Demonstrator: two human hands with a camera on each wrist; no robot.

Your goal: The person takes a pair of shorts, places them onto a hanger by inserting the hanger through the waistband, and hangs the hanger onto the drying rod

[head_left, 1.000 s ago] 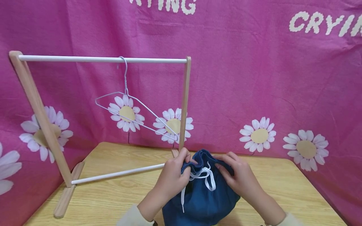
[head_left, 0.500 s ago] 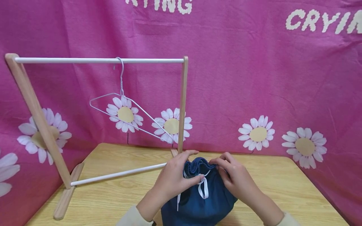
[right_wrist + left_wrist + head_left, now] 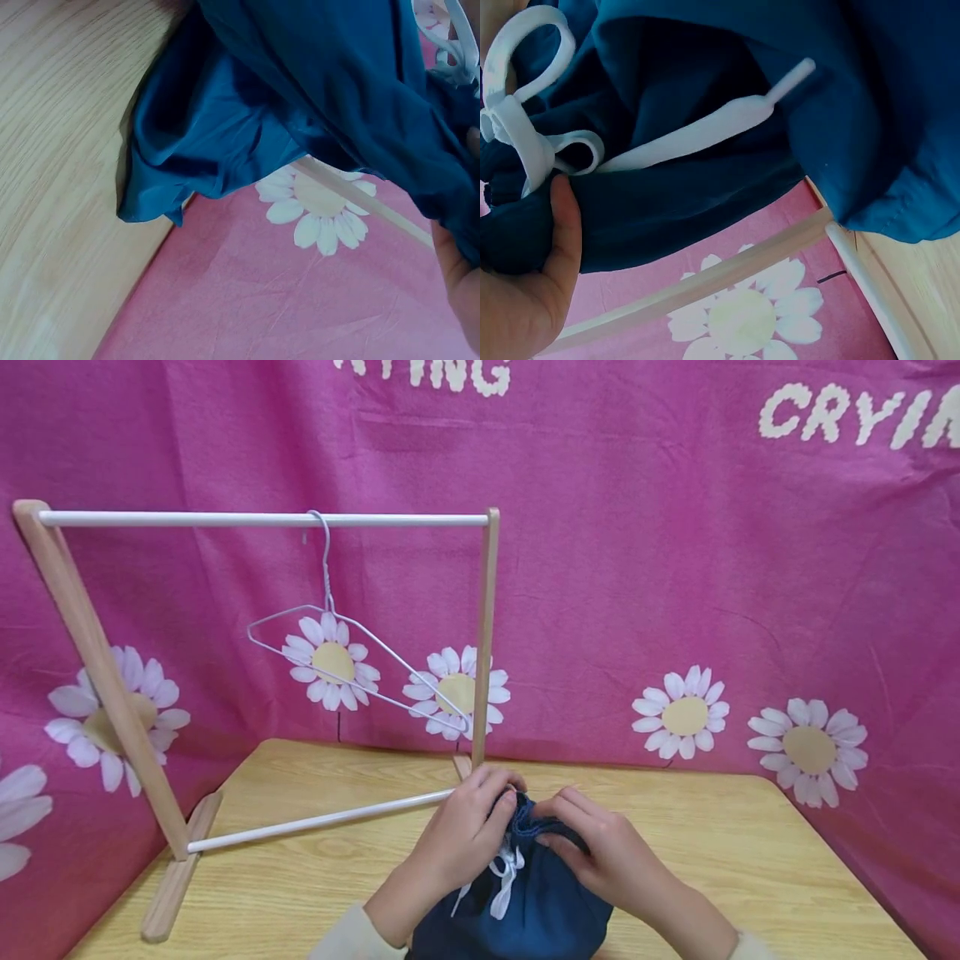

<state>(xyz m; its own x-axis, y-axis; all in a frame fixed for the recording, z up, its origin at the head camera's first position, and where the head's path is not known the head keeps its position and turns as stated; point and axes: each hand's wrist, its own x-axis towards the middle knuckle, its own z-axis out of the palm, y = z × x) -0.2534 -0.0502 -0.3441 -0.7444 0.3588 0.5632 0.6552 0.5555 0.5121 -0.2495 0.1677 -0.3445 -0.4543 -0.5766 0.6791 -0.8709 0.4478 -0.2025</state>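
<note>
Dark blue drawstring shorts (image 3: 543,902) are held bunched above the table in the head view, gathered at the elastic waistband. My left hand (image 3: 457,835) pinches the left side of that waistband, and my right hand (image 3: 611,856) pinches the right side close by. A white drawstring (image 3: 507,883), tied in a bow, hangs at the front between them. In the left wrist view my thumb (image 3: 566,232) presses on the band below the bow. Loose blue cloth (image 3: 195,142) hangs down in the right wrist view. The folds hide the inside of the shorts.
A wooden rack (image 3: 90,643) with white rods stands on the left of the table (image 3: 735,843). From its top rod hangs a white wire hanger (image 3: 367,635). Behind everything is a pink cloth (image 3: 600,568) printed with daisies.
Both hands have drawn closer together, bunching the waistband and shifting the shorts left. My left hand briefly spread its fingers, then gripped the band again. The hanger swings slightly.
</note>
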